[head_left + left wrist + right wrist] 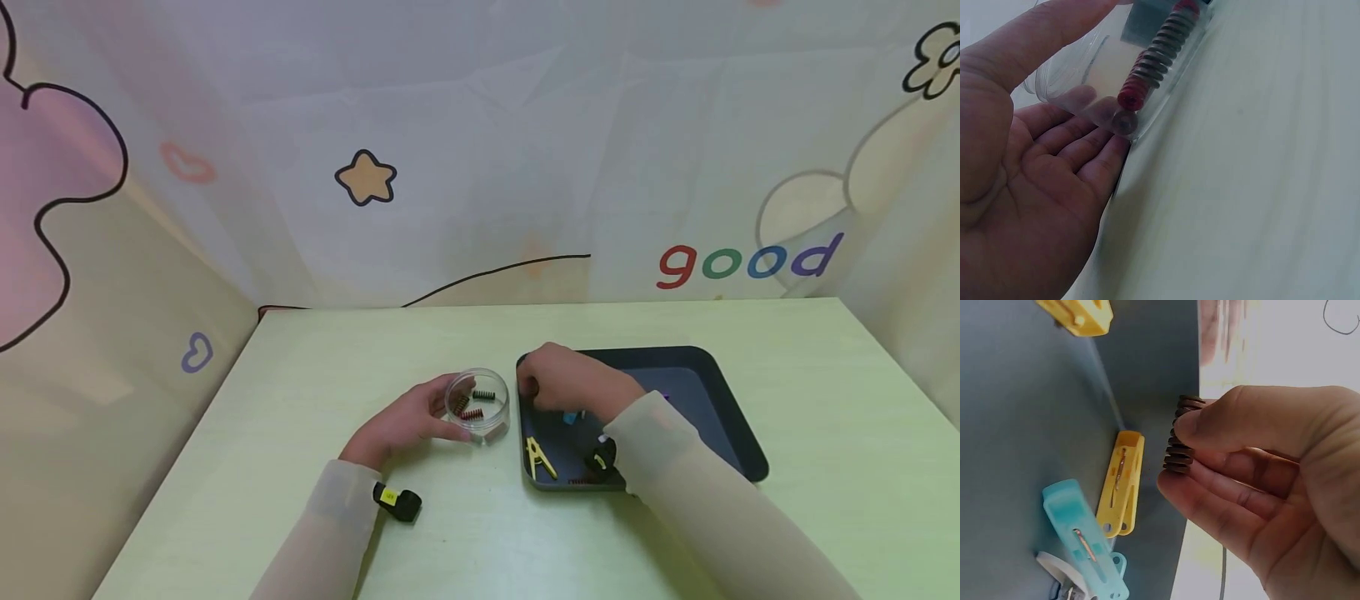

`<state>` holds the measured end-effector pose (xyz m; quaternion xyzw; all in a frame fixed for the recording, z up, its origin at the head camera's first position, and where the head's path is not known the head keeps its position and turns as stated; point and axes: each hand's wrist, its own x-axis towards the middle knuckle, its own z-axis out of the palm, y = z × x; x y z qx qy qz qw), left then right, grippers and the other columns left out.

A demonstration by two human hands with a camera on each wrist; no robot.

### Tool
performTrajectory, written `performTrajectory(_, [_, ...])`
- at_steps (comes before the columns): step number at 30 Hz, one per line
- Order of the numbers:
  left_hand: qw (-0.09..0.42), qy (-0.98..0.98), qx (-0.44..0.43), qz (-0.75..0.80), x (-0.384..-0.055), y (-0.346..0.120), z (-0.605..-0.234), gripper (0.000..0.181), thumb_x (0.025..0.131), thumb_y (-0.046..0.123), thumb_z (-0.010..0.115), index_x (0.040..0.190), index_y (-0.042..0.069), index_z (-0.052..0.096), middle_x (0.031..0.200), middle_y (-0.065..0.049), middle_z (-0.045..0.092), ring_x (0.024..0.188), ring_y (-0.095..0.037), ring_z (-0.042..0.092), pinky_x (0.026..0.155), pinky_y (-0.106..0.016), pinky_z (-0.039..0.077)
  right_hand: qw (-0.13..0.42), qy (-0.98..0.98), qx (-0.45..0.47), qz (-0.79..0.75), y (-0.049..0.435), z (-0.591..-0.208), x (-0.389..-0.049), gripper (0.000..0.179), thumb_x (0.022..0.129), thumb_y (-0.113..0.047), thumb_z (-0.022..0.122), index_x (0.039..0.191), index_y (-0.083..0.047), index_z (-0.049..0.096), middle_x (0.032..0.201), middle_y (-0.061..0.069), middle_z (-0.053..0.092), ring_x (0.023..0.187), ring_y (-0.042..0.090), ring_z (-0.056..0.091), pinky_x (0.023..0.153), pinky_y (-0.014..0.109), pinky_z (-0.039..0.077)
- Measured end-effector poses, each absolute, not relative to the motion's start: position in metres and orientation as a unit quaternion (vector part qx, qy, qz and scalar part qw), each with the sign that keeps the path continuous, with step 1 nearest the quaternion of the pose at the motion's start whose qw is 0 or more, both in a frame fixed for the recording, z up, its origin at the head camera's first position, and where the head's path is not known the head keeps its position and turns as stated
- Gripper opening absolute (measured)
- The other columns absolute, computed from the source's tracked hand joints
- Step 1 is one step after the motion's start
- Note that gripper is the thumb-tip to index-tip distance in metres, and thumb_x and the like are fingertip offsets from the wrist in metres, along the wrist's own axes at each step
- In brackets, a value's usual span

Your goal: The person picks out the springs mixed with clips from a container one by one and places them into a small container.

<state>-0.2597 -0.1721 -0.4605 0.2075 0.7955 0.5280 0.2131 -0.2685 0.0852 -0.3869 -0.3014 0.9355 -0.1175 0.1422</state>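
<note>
My left hand (408, 422) holds a clear round jar (493, 428) on the table, thumb on one side and fingers on the other. Inside the jar lie a red coil spring (472, 414) and dark coil springs (484, 395); the left wrist view shows them through the wall. Over the left edge of a dark tray (690, 396), my right hand (573, 379) pinches a brown coil spring (1178, 457) between thumb and fingers. This spring is hidden by the hand in the head view. Close by in the tray is a yellow clothespin (1122, 484).
Beside that clothespin lie a teal clothespin (1082, 531) and a white clip (1065, 572). Another yellow clothespin (538, 458) and a reddish spring (579, 481) are near the tray's front edge. A printed cloth backdrop (487, 167) stands behind the table.
</note>
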Motion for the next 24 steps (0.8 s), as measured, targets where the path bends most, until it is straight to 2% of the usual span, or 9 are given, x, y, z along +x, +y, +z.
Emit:
performTrajectory(9, [0.208,0.796,0.211,0.527,-0.258,-0.172,-0.459,0.081,0.075,0.019,0.084,0.145,0.021,0.043,0.142,0.004,0.052,0.135,-0.013,0.045,0.117,-0.041,0.031,0.111,0.927,-0.335,-0.124,0.084,-0.378,-0.265,0.013,0.083,-0.003,0.067,0.091,-0.012,0.071,0.081,-0.005,0.063,0.074,0.013,0.053,0.069,0.027,0.051])
performTrajectory(17, [0.214,0.791,0.209,0.534,-0.261,-0.175,-0.463,0.081,0.074,0.023,0.085,0.144,0.024,0.043,0.142,0.006,0.052,0.135,-0.01,0.044,0.118,-0.039,0.03,0.085,0.921,-0.356,-0.132,0.081,-0.371,-0.263,0.014,0.084,-0.003,0.066,0.095,-0.01,0.072,0.088,-0.002,0.067,0.078,0.013,0.056,0.075,0.029,0.053])
performTrajectory(24, [0.21,0.79,0.216,0.534,-0.261,-0.175,-0.462,0.08,0.075,0.021,0.084,0.143,0.026,0.043,0.14,0.007,0.052,0.134,-0.01,0.044,0.117,-0.039,0.03,0.049,0.913,-0.38,-0.143,0.077,-0.364,-0.256,0.012,0.085,-0.002,0.067,0.093,-0.009,0.072,0.089,0.001,0.066,0.077,0.014,0.056,0.073,0.03,0.052])
